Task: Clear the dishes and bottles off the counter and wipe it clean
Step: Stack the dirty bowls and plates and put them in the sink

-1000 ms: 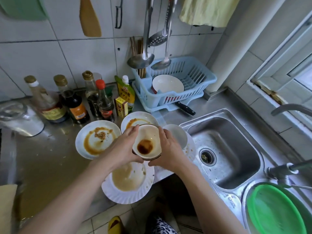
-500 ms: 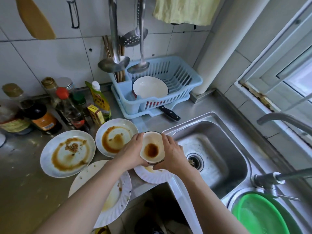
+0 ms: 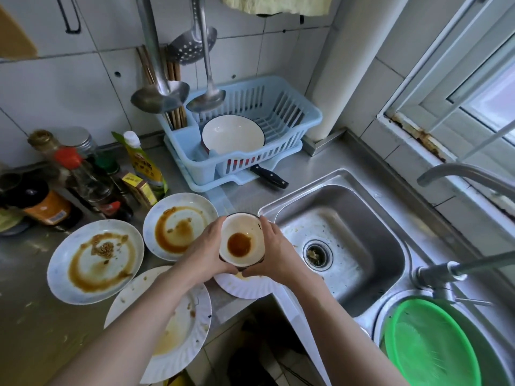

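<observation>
Both my hands hold a small white bowl [image 3: 242, 240] with brown sauce at its bottom, above a white plate [image 3: 245, 286] at the counter's front edge, just left of the sink [image 3: 348, 246]. My left hand [image 3: 207, 247] grips its left side and my right hand [image 3: 274, 250] its right side. Three dirty white plates lie on the steel counter: one at the left [image 3: 94, 260], one behind it [image 3: 178, 225], one at the front edge [image 3: 178, 330] partly under my left arm. Several sauce bottles [image 3: 69, 185] stand at the back left.
A blue dish rack [image 3: 250, 135] with a white bowl [image 3: 232, 135] stands behind the sink, a black-handled knife [image 3: 269, 176] in front of it. Ladles [image 3: 158, 98] hang from the wall. A green basin [image 3: 429, 344] sits in the right sink under the taps [image 3: 446, 271].
Both hands have carried the bowl to the right, from over the front plate toward the sink's edge. The view has turned right with them.
</observation>
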